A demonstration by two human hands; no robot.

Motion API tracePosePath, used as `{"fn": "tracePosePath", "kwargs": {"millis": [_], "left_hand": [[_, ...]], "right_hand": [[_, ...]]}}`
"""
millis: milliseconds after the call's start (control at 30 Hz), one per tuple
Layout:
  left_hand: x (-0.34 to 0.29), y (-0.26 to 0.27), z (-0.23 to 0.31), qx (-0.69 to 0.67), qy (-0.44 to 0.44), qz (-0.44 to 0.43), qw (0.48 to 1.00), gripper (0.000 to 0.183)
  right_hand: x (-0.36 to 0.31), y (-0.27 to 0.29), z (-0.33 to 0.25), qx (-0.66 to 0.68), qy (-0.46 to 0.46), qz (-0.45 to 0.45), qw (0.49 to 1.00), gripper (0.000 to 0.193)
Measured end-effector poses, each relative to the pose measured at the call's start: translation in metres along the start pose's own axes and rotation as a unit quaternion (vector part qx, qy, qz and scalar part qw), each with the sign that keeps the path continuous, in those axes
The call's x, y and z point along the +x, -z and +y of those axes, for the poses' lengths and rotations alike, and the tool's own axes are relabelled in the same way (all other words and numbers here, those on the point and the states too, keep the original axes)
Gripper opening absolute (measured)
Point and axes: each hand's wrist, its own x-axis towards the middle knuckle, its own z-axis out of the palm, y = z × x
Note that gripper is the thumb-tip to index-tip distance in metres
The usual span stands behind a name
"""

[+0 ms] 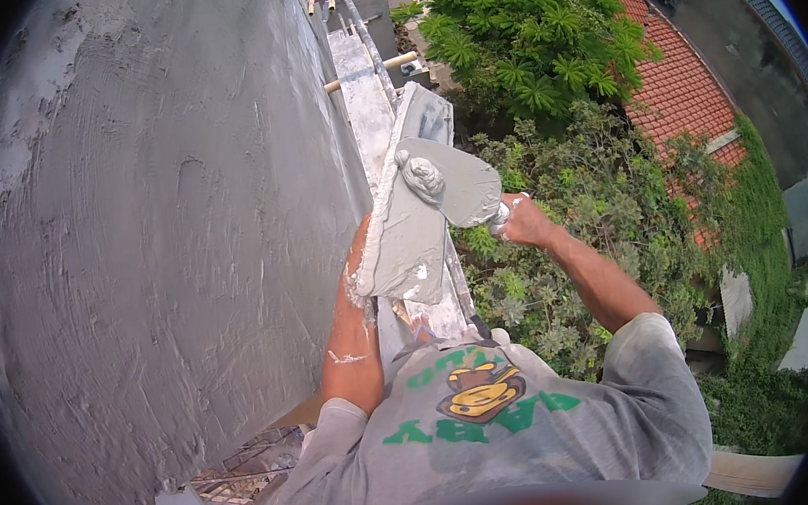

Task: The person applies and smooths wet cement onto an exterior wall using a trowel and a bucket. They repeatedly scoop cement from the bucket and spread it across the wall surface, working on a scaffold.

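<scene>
A plastering hawk (399, 253), its flat board coated with wet grey mortar, is tilted beside the wall. My left forearm (352, 337), splashed with mortar, reaches up behind it, and the board hides my left hand and its fingers. My right hand (527, 221) is closed round the handle of a trowel (470, 183). The trowel's mortar-smeared blade lies over the hawk's upper right part. A thick lump of mortar (425, 179) sits at the blade's left edge, touching the layer on the hawk.
A wet-plastered wall (164, 214) rises close on my left. Beyond the hawk runs a narrow, mortar-stained scaffold plank (363, 94) with bamboo poles (398, 61) across it. Below on the right are a leafy tree (529, 34), shrubs (590, 200) and a red tiled roof (679, 74).
</scene>
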Motion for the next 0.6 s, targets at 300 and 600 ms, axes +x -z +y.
{"fn": "tracePosePath", "kwargs": {"millis": [300, 600], "left_hand": [[0.039, 0.038, -0.009, -0.06, 0.057, 0.033, 0.996, 0.034], [0.08, 0.067, -0.018, 0.035, 0.016, 0.118, 0.992, 0.02]], "right_hand": [[-0.046, -0.06, -0.015, 0.105, -0.006, -0.054, 0.993, 0.06], [-0.064, -0.089, -0.014, 0.122, -0.019, -0.024, 0.992, 0.057]]}}
